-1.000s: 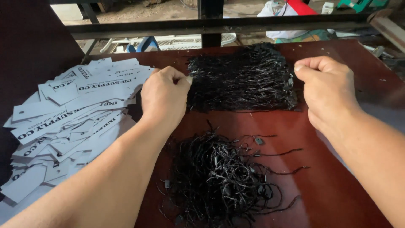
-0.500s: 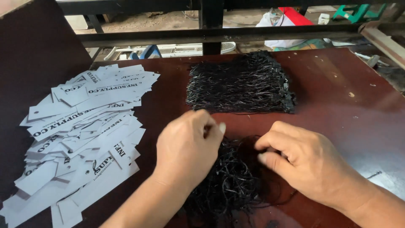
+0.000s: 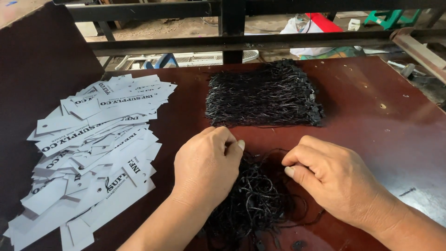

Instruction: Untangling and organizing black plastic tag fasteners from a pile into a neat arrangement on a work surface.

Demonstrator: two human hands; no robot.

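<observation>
A loose tangle of black strings (image 3: pixel 260 197) lies on the dark red table (image 3: pixel 371 116) close to me. My left hand (image 3: pixel 206 165) rests on its left side with the fingers curled and pinched onto strings. Opposite it, my right hand (image 3: pixel 332 179) grips strings at the tangle's right edge. Farther back sits a neat, flat bundle of black strings (image 3: pixel 265 95), untouched. A spread heap of white paper tags with black print (image 3: pixel 93 148) covers the table to the left of my left hand.
A black metal rail (image 3: pixel 232 42) runs across behind the table. Beyond it are a white fan grille (image 3: pixel 195 58), white bags and green plastic items on the ground. A small dark screw (image 3: pixel 408 191) lies at the right.
Both hands came back from the far bundle to the near tangle. In the last half second they moved slightly apart, still pinching strings.
</observation>
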